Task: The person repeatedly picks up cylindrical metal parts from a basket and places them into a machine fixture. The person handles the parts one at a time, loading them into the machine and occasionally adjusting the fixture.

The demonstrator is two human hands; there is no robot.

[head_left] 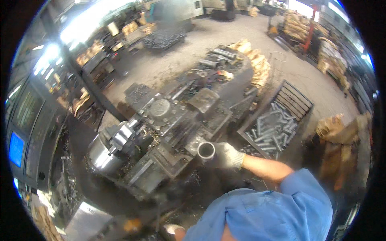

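Observation:
My right hand [230,156], in a whitish work glove, is closed around a short metal tube [206,151] whose round open end faces up. It is beside the carriage of a lathe [165,132]. To the left is the lathe's shiny chuck [105,149], and the square tool post [161,108] stands between chuck and hand. Low in the picture, close to my body, my left hand [173,229] shows only as a bit of white glove. Its fingers are too small and blurred to read.
Right of the lathe stands a wire-sided metal bin [293,100] holding many cut metal tubes [273,130]. Loose tools and parts [219,60] lie on the lathe's far end. A machine cabinet with a blue screen [16,148] is at left. Filled sacks [259,66] stand behind.

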